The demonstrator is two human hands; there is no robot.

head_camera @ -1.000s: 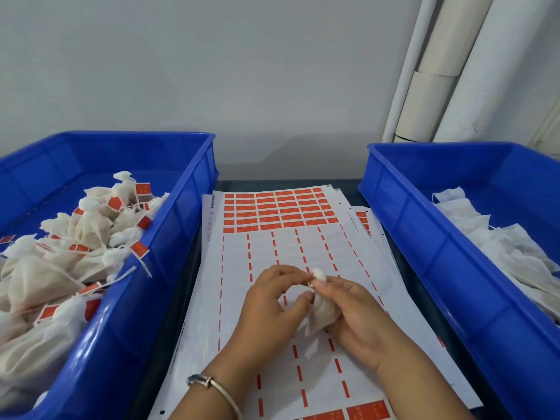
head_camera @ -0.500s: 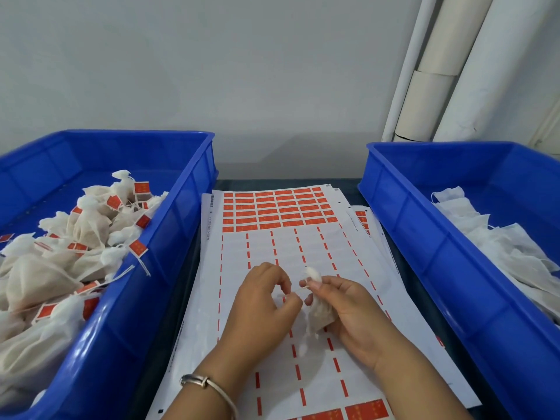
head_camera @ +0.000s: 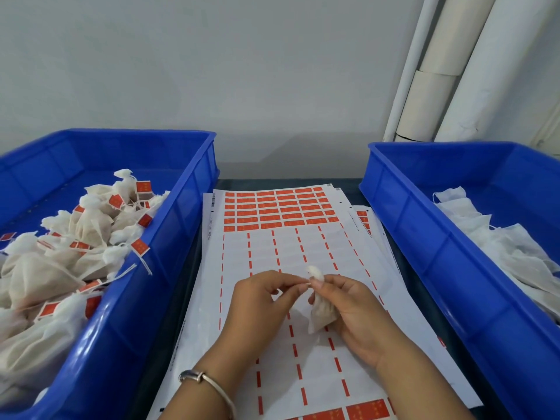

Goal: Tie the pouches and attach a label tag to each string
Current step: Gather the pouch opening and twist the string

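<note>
Left crate (head_camera: pixel 169 237) on the bench holds a heap of tied pouches (head_camera: pixel 60 253), most with an orange tag (head_camera: pixel 140 247) on the string, so a good share of the job looks done. Middle of the bench: label sheet (head_camera: pixel 272 247), far rows of orange labels (head_camera: pixel 278 209) unused, the near rows mostly peeled down to the backing, a few more labels at the near edge. More sheets lie under it, sticking out to the right.

Over the sheet, left hand (head_camera: pixel 257 301), bracelet (head_camera: pixel 209 386) on the wrist, has thumb and forefinger pinched together right at the neck of the pouch in hand (head_camera: pixel 321 313), likely on the string, though the string is too thin to make out. The other fingers are curled. Right hand (head_camera: pixel 354 307) is wrapped around the pouch body, fingertips clamped at the neck, the gathered top poking up above them.

Judgement: this one is mid-tie, knot being drawn tight, no tag on it yet. Next would be peeling a label and folding it on the string.

Right crate (head_camera: pixel 424 237) holds a pile of flat untied pouches (head_camera: pixel 500 247), so plenty is left.
</note>
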